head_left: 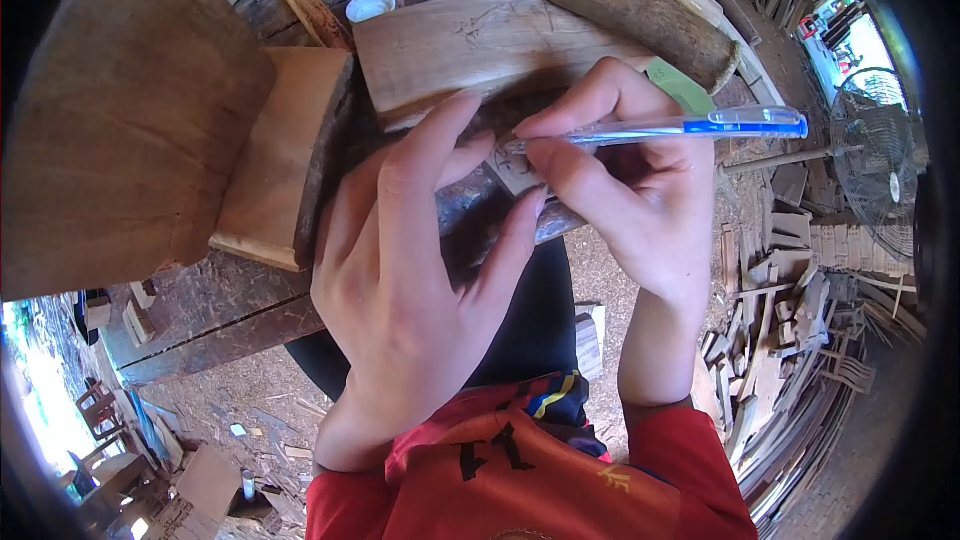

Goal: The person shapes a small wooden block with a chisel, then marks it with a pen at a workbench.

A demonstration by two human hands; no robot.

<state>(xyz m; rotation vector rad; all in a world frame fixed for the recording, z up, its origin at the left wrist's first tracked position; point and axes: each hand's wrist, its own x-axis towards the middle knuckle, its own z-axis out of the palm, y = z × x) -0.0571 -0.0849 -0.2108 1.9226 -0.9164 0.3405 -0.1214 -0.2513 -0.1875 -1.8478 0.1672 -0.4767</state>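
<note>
A clear pen with a blue grip and cap (740, 124) lies across my right hand (640, 180), pinched between thumb and fingertips, its tip end pointing left. Under that tip is a small piece of wood (513, 168), partly covered by my fingers. My left hand (410, 250) is beside it on the left, fingers curved with a gap between thumb and index finger, the thumb tip at the small piece's near edge. Whether its other fingertips grip the piece is hidden. Just beyond my hands lies a pale wooden block (480, 35) with pencil-like marks.
Large wooden boards (120, 110) stand at the left on the workbench (230, 305). A round wooden mallet-like piece (635, 20) and a small white cup (371, 6) lie at the back. A fan (875, 160) and scrap wood piles (780, 340) are at the right.
</note>
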